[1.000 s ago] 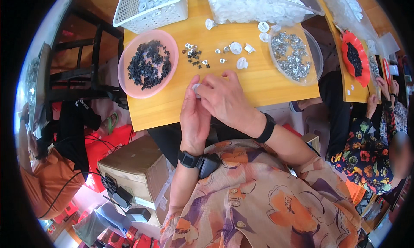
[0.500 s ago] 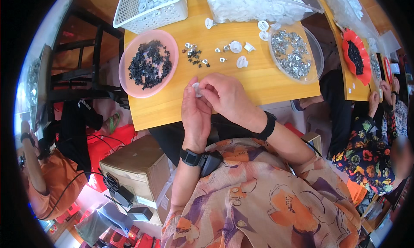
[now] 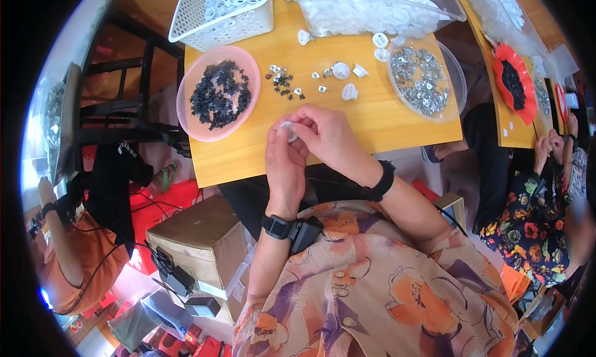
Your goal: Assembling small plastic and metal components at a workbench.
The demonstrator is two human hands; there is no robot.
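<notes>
Just over the near edge of the yellow table [image 3: 397, 124], both hands meet around a small round white plastic piece [image 3: 289, 130]. My left hand [image 3: 286, 165] is palm up, its thumb against the piece. My right hand [image 3: 332, 135] comes in from the right and pinches the same piece. The fingers partly cover it. Beyond the hands lie a little cluster of black cross-shaped pieces [image 3: 283, 83], several small metal bits [image 3: 322, 89] and a few loose white plastic pieces [image 3: 349, 92].
At left on the table is a pink bowl [image 3: 184, 112] of black pieces; at right, a clear round tray [image 3: 448, 113] of metal parts. A white basket [image 3: 264, 22] and clear bin [image 3: 372, 23] hold white pieces behind. Co-workers sit on both sides. A cardboard box [image 3: 192, 233] stands below left.
My left thumb has come up against the white piece, and my fingers have closed more around it. The whole view has shifted slightly, while the bowl and tray stay in place.
</notes>
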